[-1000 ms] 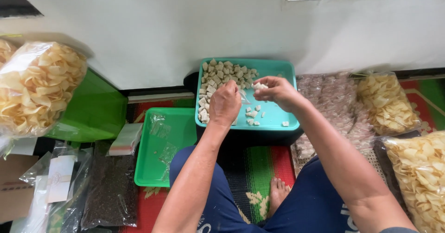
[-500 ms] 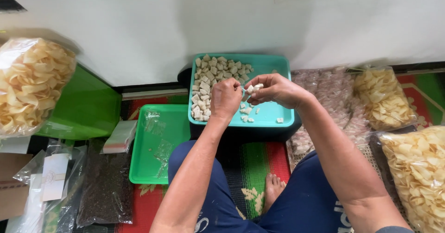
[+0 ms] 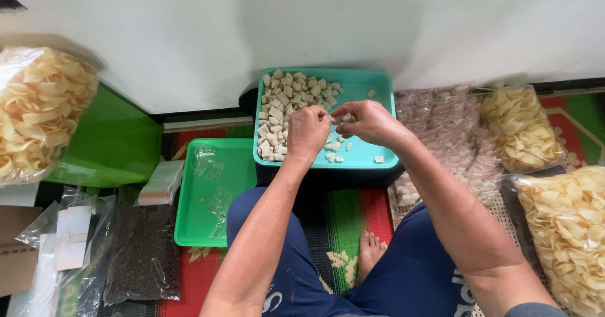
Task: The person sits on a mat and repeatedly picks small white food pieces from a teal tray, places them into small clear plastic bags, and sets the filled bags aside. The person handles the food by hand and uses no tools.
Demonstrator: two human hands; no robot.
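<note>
While over tray (image 3: 372, 90): both hands meet
left hand (image 3: 307, 131): fisted, contents unclear
right hand (image 3: 368, 121): pinching cube (image 3: 345, 118)
cubes (image 3: 283, 109): piled left of grip

Head camera, looking steeply down, close

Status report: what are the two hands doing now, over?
Left hand and right hand together over teal tray, fingers pinching small pale pieces. Pile fills tray's left side. Nothing in the way.
</note>
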